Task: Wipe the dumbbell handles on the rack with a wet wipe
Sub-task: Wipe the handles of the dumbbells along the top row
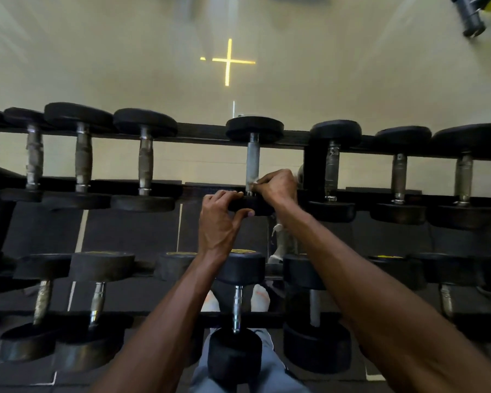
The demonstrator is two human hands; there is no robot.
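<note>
Floor beyond rack: pale, glossy surface (125, 66), blurred with streaks of light.
Marking: a yellow cross (228, 62) on the pale surface, a short yellow dash just left of it.
Near floor: dark mats (131, 231) with thin white lines.
Top right corner: dark equipment (471, 18) beside a yellow patch.

Most of the wet wipe (255, 181) is buried under my right hand (277, 188); only a small white corner shows against the handle (252, 163). My left hand (220, 217) covers part of the near head (251, 205). Rack (201, 131) runs off both side edges. Dark gear top right (472, 15) is smeared and cropped, cannot identify. Lower-row head markings (179, 253) are too blurred to read.
</note>
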